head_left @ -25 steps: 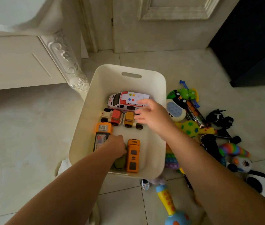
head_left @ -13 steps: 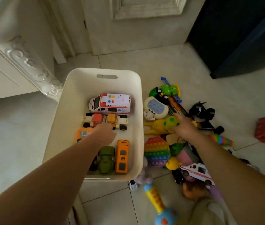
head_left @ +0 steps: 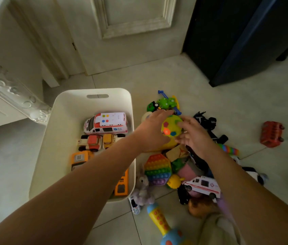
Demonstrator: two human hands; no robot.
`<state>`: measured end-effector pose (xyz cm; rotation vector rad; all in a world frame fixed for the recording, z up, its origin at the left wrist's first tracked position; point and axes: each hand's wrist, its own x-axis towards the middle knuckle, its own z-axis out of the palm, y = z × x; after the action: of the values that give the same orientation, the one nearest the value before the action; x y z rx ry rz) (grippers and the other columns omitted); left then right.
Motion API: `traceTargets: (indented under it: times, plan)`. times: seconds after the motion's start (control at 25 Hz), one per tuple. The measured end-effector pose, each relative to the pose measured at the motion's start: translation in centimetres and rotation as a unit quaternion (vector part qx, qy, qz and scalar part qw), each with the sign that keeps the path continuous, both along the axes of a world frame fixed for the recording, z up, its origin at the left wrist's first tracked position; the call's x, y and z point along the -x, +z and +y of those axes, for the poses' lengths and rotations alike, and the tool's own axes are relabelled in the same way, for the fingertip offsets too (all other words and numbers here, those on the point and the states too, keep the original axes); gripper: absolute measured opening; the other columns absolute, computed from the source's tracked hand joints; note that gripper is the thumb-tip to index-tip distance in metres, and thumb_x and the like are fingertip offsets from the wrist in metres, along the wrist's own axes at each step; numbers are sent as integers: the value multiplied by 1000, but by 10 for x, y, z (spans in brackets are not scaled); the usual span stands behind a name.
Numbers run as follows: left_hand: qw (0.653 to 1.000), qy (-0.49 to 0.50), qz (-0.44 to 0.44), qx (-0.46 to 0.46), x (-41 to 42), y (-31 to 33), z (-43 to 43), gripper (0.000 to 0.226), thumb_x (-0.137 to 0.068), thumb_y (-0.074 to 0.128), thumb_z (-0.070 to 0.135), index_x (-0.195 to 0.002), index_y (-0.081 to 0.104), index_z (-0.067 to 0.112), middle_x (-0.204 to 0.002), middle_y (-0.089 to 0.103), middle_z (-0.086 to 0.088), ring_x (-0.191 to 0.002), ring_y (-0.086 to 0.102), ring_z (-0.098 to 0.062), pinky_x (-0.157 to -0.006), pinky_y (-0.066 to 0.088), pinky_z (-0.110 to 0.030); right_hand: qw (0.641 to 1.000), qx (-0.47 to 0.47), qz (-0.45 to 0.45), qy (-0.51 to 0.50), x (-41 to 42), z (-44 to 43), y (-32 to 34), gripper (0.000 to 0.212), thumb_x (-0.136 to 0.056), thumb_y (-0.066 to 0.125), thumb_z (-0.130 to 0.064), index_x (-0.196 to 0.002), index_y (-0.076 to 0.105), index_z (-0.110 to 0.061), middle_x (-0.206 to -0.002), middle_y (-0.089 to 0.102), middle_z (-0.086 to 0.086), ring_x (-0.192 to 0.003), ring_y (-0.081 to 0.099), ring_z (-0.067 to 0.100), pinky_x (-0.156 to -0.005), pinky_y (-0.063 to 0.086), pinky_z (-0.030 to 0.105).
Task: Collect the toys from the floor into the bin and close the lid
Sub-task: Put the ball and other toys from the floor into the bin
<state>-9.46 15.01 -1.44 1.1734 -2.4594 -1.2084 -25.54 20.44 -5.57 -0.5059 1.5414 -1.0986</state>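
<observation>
A cream plastic bin (head_left: 60, 131) stands open on the floor, holding a white ambulance (head_left: 106, 123), small wooden cars (head_left: 93, 142) and orange buses. To its right lies a heap of toys. My left hand (head_left: 150, 131) and my right hand (head_left: 194, 137) are both cupped around a yellow-green spotted toy (head_left: 172, 126), held just above the heap, right of the bin's rim. A rainbow pop pad (head_left: 157, 169), a smaller white ambulance (head_left: 202, 186) and a yellow and blue toy microphone (head_left: 161, 221) lie on the floor. No lid is in view.
A red toy bus (head_left: 272, 133) lies apart at the right. Black toy figures (head_left: 205, 121) and a green toy (head_left: 168, 102) sit behind the heap. A white carved cabinet (head_left: 14, 96) stands left of the bin, a door (head_left: 131, 32) behind, dark furniture (head_left: 245, 41) at the back right.
My left hand came out of the bin and crossed right to the heap. Both hands have closed around the spotted toy and lifted it. The camera turned to the right.
</observation>
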Motion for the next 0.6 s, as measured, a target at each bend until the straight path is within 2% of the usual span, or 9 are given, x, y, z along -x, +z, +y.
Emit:
traceTargets:
  times: [0.04,0.12,0.2,0.28,0.32,0.4,0.52,0.6]
  plan:
    - [1000,-12,5,-10,4,-2,0,82,-80,74,19,-148,30,27,-149,33,-5,-134,38,-19,-103,33,-21,998,20,-51,19,1,1,14,24,-94,57,-22,-118,53,-23,-112,63,13,-83,65,27,-75,55,40]
    - [998,27,44,-25,10,0,-5,80,-77,78,25,-145,36,31,-141,42,-4,-125,47,-17,-98,37,-19,994,53,-74,52,6,-1,26,23,-96,53,-28,-118,52,-21,-105,65,10,-78,67,26,-73,56,39]
    - [991,100,81,-41,11,5,-20,69,-74,79,31,-136,47,34,-127,55,-4,-111,58,-20,-98,47,-31,997,46,-51,30,14,-9,16,31,-97,51,-36,-122,53,-18,-100,68,13,-82,68,28,-80,57,41]
    - [983,139,108,-56,6,10,-36,63,-72,81,33,-129,52,36,-114,61,0,-100,64,-21,-93,53,-41,999,-9,23,-25,21,-21,-8,33,-99,48,-35,-124,55,-13,-103,68,17,-91,67,30,-81,56,41]
    - [979,150,121,-64,3,11,-43,61,-73,81,31,-127,53,36,-107,61,5,-95,66,-22,-91,54,-41,993,-51,97,-30,23,-28,-25,33,-99,47,-33,-122,57,-11,-109,66,20,-96,65,32,-83,54,43]
    - [969,172,153,-94,-1,11,-54,59,-76,80,28,-128,53,35,-99,57,13,-89,69,-24,-83,59,-40,969,-104,223,21,20,-40,-58,35,-99,45,-30,-123,59,-8,-125,60,20,-110,59,35,-90,51,47]
    - [952,189,195,-139,-5,8,-69,59,-80,77,26,-133,52,33,-104,57,12,-94,69,-15,-72,62,-33,950,-118,277,86,8,-64,-95,40,-97,53,-27,-132,53,-9,-134,56,10,-120,54,29,-93,45,39]
    - [942,210,209,-158,-13,5,-77,58,-81,75,25,-134,51,32,-109,58,6,-93,68,-10,-69,62,-31,942,-114,296,115,2,-80,-115,47,-96,55,-28,-137,47,-7,-138,53,14,-123,52,32,-92,45,37]
